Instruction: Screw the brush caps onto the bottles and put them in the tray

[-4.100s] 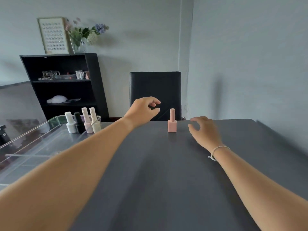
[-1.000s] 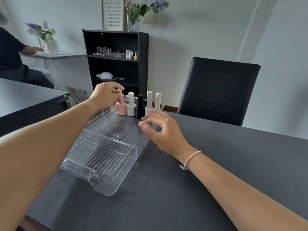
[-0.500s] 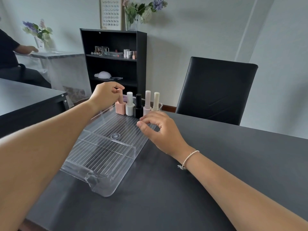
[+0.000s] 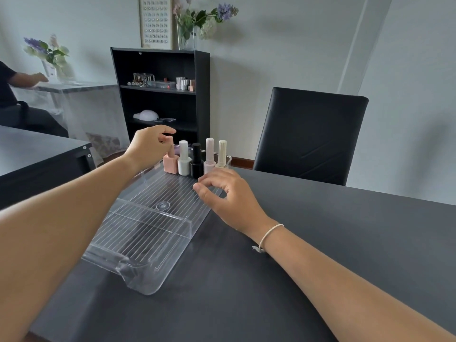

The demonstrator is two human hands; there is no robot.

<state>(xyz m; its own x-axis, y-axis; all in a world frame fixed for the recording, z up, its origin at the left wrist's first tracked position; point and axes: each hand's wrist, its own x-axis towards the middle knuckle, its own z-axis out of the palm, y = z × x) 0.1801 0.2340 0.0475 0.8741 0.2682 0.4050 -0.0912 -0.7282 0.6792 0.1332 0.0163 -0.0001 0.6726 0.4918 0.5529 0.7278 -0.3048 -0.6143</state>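
- The left hand [image 4: 145,146] has its fingertips gathered around the cap of the pink bottle [image 4: 170,161]; whether they still pinch it cannot be told.
- That bottle stands upright in the far end of the clear tray [image 4: 138,245], directly below the grip.
- Just right of the grip, in one row: a white bottle [image 4: 184,161], a black bottle [image 4: 196,162], a pale pink bottle [image 4: 209,157] and a cream bottle [image 4: 221,155], all capped and upright.
- The right hand [image 4: 232,196] sits nearer, fingers loosely curled and holding nothing, at the tray's right rim.
- The tray rests on a dark table [image 4: 320,255].
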